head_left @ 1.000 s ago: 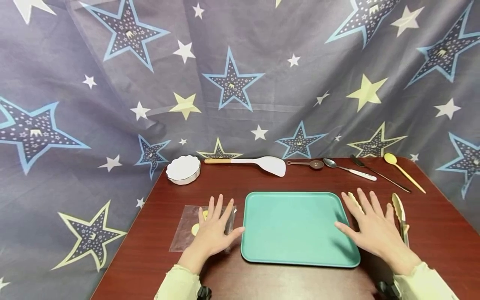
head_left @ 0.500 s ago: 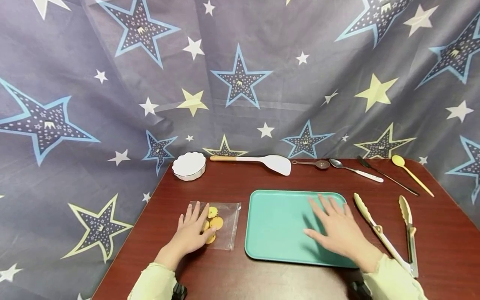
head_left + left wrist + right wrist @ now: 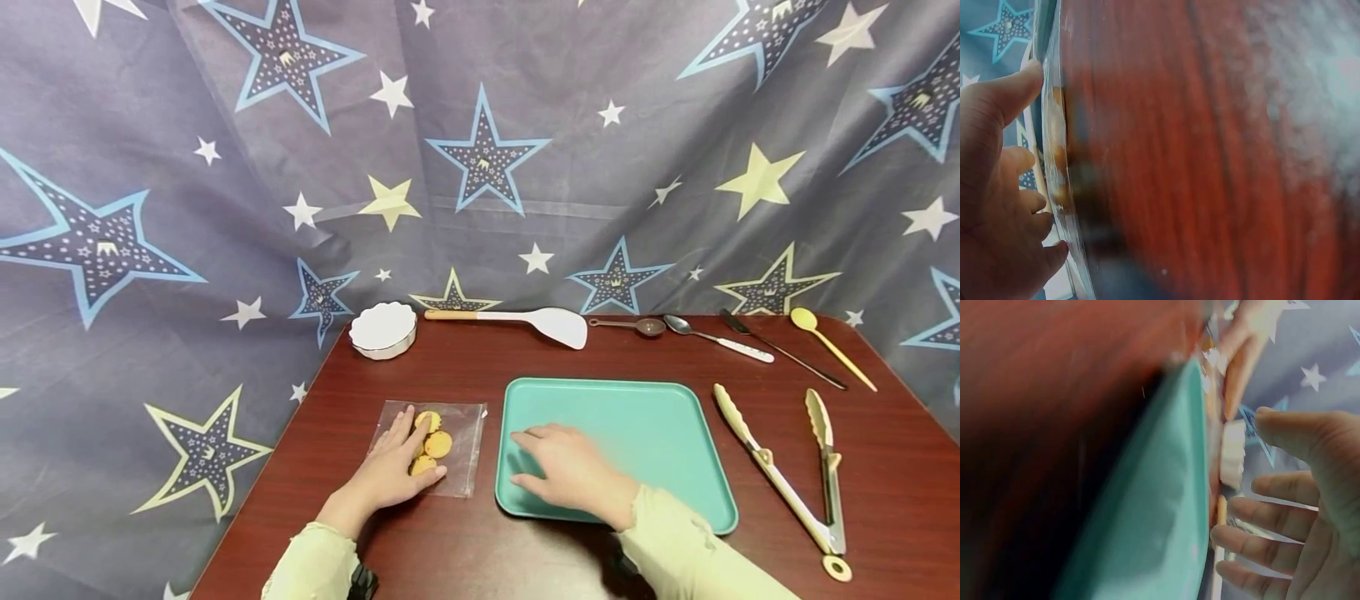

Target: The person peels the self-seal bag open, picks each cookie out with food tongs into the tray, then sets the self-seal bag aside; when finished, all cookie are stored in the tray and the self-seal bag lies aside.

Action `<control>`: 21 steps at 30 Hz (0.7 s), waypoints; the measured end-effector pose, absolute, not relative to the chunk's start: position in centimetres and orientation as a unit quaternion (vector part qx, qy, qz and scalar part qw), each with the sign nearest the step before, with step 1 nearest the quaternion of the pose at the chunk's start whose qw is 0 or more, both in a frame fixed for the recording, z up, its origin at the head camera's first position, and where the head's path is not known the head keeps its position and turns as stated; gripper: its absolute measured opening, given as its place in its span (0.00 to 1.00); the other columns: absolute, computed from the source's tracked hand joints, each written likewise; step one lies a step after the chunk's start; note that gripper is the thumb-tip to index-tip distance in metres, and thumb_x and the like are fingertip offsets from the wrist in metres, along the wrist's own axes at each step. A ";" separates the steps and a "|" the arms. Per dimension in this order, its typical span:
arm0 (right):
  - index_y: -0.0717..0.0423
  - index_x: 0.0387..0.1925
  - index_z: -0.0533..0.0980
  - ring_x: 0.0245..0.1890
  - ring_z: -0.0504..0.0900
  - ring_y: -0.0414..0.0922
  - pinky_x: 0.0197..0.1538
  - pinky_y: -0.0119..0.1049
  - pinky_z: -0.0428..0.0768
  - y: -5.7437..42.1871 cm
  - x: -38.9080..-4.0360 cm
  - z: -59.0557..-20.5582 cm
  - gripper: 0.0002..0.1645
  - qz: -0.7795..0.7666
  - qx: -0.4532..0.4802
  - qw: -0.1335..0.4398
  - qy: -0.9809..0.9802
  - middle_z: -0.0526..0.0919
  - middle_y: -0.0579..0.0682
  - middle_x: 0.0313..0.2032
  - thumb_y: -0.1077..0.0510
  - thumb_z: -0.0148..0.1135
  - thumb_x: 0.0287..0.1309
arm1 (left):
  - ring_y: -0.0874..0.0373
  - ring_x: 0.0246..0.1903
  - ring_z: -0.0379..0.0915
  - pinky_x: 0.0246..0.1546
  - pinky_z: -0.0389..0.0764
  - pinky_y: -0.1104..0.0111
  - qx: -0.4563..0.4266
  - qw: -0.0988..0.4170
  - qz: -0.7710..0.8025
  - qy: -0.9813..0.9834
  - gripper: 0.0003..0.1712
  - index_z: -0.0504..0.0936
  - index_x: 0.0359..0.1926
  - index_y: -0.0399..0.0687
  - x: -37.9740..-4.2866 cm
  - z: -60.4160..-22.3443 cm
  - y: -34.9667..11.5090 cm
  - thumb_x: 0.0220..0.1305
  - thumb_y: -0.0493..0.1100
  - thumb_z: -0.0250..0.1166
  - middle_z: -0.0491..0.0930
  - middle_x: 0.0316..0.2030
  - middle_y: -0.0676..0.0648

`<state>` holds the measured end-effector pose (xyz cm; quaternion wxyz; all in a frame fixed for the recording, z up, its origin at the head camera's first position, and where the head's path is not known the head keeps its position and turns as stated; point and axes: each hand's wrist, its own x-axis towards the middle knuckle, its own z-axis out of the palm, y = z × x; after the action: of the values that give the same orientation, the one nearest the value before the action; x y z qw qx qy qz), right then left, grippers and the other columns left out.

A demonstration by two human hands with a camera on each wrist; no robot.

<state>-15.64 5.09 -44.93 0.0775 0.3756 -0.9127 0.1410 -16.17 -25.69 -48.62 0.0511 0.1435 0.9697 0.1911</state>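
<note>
A clear zip bag (image 3: 467, 437) lies on the table at left of centre, with several round yellow biscuits (image 3: 438, 444) inside. My left hand (image 3: 384, 472) is over the bag's left part, fingers extended; whether it touches the plastic I cannot tell. In the left wrist view the bag's edge (image 3: 1054, 75) runs beside the thumb and fingertips. Over the left half of a turquoise tray (image 3: 652, 437) hovers my right hand (image 3: 567, 468), its fingers loosely bent and holding nothing. The right wrist view has the thumb and fingers of that hand (image 3: 1297, 506) apart above the tray.
Metal tongs (image 3: 795, 492) lie spread right of the tray. Along the back are a white fluted dish (image 3: 383, 329), a white turner (image 3: 555, 325), a brown measuring spoon (image 3: 649, 327), a metal spoon (image 3: 720, 340), a dark thin utensil (image 3: 783, 350) and a yellow spoon (image 3: 832, 346).
My right hand has moved left, from beside the tongs to over the tray's left half. My left hand has shifted slightly left over the bag, uncovering more biscuits.
</note>
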 end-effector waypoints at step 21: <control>0.54 0.44 0.77 0.27 0.81 0.44 0.27 0.39 0.77 -4.1 -14.3 -47.5 0.34 0.070 0.331 0.052 -0.939 0.80 0.47 0.32 0.31 0.67 0.49 | 0.37 0.72 0.42 0.68 0.50 0.42 0.143 0.060 0.182 0.971 0.51 0.57 0.74 0.42 -16.2 -48.6 -25.3 0.60 0.66 0.63 0.47 0.73 0.32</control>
<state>-14.32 -4.13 -47.45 0.0522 0.3314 -0.9394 0.0704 -16.24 -25.33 -48.59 0.0601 0.1426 0.9711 0.1818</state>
